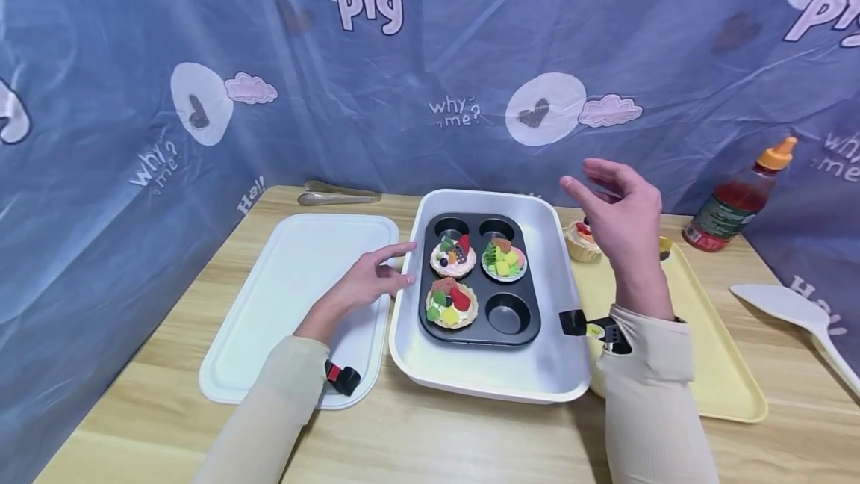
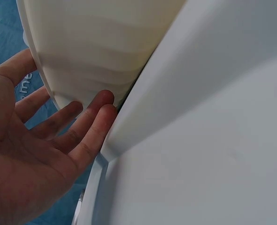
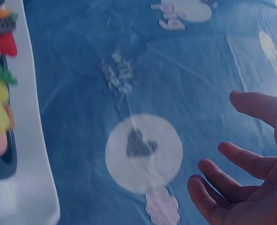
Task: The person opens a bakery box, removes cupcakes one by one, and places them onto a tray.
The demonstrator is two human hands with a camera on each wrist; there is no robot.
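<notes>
Tabletop [image 1: 443, 439]; left hand [image 1: 368, 279] perhaps against basin [image 1: 485, 376]

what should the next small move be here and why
I'd probably lower the right hand to the tart just outside the deep white tray, on its right. That hand is raised near it and holds nothing, while the muffin pan has an empty near-right cup that looks about the right size.

L hand [image 1: 365, 278] low, R hand [image 1: 626, 209] raised, both relaxed
</notes>
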